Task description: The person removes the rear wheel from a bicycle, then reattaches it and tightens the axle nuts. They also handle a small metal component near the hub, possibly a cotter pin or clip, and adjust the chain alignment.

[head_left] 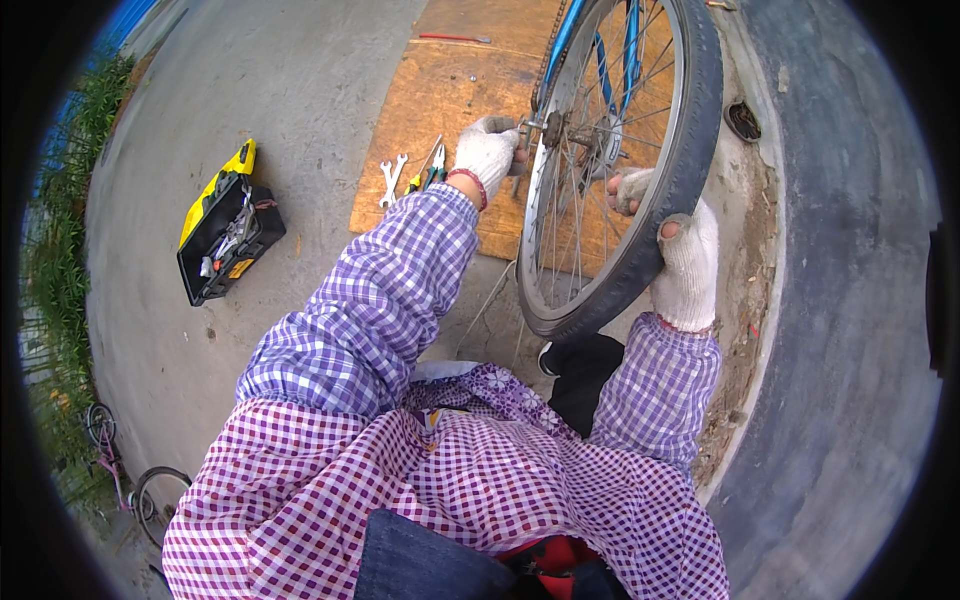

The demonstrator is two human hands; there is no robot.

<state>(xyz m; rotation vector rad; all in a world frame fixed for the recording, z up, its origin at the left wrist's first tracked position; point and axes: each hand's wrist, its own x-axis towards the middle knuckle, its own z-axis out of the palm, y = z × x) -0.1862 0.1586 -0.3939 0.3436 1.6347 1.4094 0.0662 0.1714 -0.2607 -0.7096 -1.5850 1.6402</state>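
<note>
A bicycle wheel (704, 95) with a black tyre and silver rim stands upright in front of me, joined to a blue bicycle frame (566, 40). My left hand (487, 152), in a white knitted glove with bare fingertips, is closed at the left end of the axle (535, 127). What its fingers pinch there is mostly hidden. On the near right side, my right hand (688, 258), gloved the same way, grips the tyre and rim. Its thumb presses the tyre, and its other fingers show through the spokes.
Under the wheel lies a wooden board (420, 110). Wrenches (393, 180), pliers (436, 165) and a red screwdriver (455, 38) rest on it. An open black and yellow toolbox (232, 235) stands left on the concrete. A dark round object (742, 121) lies right of the wheel.
</note>
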